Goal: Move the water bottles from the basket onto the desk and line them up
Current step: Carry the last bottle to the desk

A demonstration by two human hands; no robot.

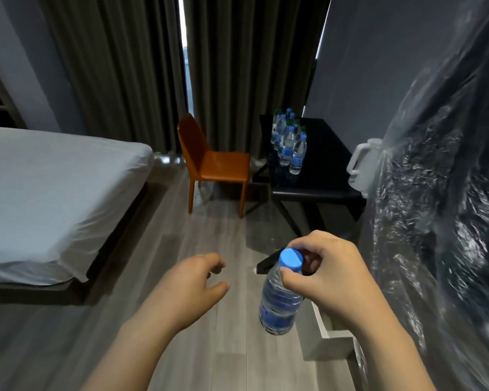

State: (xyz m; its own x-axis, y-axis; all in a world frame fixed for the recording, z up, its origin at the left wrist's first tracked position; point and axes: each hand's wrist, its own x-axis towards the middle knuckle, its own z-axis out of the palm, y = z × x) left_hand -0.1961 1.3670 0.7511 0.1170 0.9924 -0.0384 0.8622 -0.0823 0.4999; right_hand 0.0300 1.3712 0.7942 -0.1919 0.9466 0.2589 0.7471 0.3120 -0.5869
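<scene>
Head view: the right hand [333,273] pinches a water bottle [280,300] by its neck, left hand [192,283] loosely open and empty; carry it upright to the desk [322,176] and extend the row of bottles [290,142].

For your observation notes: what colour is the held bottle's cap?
Blue; the cap shows clearly in the head view.

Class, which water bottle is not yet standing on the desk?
The bottle held by its blue cap in the right hand, above the floor. All the others stand upright on the black desk.
</scene>
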